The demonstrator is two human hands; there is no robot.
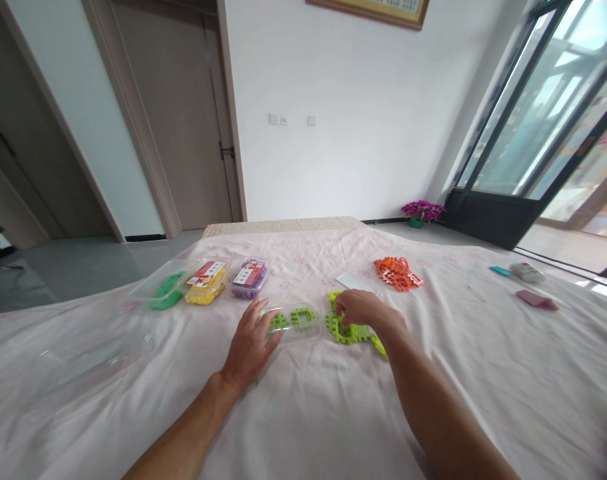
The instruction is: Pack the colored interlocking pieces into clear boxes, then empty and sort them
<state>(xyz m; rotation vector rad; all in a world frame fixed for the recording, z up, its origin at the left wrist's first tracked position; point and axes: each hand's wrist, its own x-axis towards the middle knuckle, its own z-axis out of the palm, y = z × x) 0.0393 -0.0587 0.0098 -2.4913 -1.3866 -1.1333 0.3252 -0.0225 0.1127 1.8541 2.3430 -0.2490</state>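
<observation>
My left hand (253,343) grips the left end of a clear plastic box (310,330), its thumb at the near side and its fingers over the far side. Several lime-green toothed interlocking pieces (303,316) lie inside the box. To its right, more lime-green interlocking pieces (340,331) lie loosely on the cloth. Over these my right hand (366,310) is bent down, its fingers curled and closed on one piece; the fingertips are partly hidden.
A pink-white patterned cloth (303,413) covers the table. Behind and left stand boxes of purple pieces (250,278), yellow pieces (206,283) and green pieces (168,291). Orange-red pieces (398,274) lie at the back right. A dark pink item (536,299) lies farther right.
</observation>
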